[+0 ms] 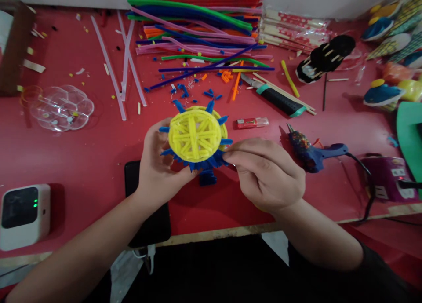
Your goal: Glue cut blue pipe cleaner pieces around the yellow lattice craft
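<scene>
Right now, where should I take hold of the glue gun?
Take the glue gun by its blue handle, coming from above at its right end. The handle lies flat and bare on the table, while the nozzle points away to the left.

Left hand [157, 162] cupped in a grip, right hand [267, 176] pinching with thumb and forefinger

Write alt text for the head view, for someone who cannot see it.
A left hand and a right hand hold a yellow pipe-cleaner wheel ringed with blue spikes over a red table, the right pinching its edge. A glue gun, a lighter and loose pipe cleaners lie nearby.
</scene>
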Demonstrator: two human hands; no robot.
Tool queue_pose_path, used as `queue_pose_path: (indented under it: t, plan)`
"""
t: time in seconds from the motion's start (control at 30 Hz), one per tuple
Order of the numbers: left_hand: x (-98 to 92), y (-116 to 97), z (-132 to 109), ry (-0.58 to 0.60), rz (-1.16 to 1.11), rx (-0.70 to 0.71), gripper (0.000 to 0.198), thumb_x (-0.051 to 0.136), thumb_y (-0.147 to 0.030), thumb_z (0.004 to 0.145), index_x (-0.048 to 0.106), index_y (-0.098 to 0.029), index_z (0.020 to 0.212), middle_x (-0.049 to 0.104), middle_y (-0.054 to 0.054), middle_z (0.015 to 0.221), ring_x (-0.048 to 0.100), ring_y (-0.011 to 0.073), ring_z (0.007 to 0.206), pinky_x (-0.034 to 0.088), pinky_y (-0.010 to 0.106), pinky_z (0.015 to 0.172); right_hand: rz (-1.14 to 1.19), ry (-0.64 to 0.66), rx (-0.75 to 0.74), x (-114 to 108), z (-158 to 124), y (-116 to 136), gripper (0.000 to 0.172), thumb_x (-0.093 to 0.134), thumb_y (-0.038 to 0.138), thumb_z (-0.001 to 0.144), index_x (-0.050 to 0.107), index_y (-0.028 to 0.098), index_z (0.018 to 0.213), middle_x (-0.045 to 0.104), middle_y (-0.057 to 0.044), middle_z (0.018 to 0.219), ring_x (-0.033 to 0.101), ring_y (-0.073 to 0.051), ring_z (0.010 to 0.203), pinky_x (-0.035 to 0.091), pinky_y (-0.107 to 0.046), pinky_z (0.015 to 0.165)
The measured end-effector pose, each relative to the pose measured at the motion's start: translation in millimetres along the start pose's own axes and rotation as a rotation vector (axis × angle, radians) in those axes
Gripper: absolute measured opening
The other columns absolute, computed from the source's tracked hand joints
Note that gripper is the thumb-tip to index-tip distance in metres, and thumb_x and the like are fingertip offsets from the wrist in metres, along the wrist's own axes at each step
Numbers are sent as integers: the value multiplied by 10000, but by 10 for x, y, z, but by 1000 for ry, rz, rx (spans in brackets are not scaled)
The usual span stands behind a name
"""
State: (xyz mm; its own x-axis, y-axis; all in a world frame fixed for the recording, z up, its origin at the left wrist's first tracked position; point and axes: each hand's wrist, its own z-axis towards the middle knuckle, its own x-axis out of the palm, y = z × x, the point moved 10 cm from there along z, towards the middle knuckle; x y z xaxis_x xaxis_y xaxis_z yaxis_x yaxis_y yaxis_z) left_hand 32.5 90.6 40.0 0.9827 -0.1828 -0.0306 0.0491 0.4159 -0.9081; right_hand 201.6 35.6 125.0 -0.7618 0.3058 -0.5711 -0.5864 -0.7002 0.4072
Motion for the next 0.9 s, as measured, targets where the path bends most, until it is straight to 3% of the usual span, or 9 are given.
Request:
queue_pose_path:
  t: [0.17, 0.43, 0.7, 0.8, 0.9]
  plan:
    - [-14, 39, -19, -24, -15, -27, 961, 978, -230, 516, 525, -372, 1352, 545, 29, 1367, 668, 166, 1091, 644, 260, 789, 3, -1, 0, 5, -4, -6, 270, 557, -39, 877, 700, 148, 1010, 748, -63, 957, 723, -166, 881, 632, -309, 795]
    - [-51, 19, -27, -73, 20, -14, 1007, 998, -229, 452, 550, -365, 1344, 630, -10, 1097, 687, 163, 1018, 637, 269, 806, 27, -21, 9, -21, 2, -28, 242, 591, 11, 872, 699, 201, 977, 750, -50, 919, 736, -184, 845, 645, -324, 752]
    - [-30, -2, -15, -68, 12, -17, 981, 990, -213, 477, 550, -380, 1338, 647, 8, 1190, 684, 185, 1086, 628, 251, 789, 9, -28, -15, -6, -6, 9, 281, 577, -36, 863, 700, 152, 1031, 744, -81, 936, 725, -193, 857, 625, -341, 755]
    - [-30, 12, 12, -91, -3, -61, 945, 992, -221, 480, 556, -337, 1311, 654, 28, 1215, 682, 224, 1118, 634, 338, 860, 9, -41, 31, -26, 14, -33, 284, 567, -8, 876, 698, 184, 1039, 741, -69, 969, 719, -195, 890, 610, -343, 792]
    - [-123, -9, 46, -212, -2, -70, 809, 972, -248, 547, 570, -275, 1249, 659, 70, 1228, 681, 267, 1136, 595, 475, 971, -16, -28, 85, -2, 35, -120, 242, 575, 33, 883, 695, 178, 1036, 731, -85, 997, 698, -211, 950, 580, -369, 848]
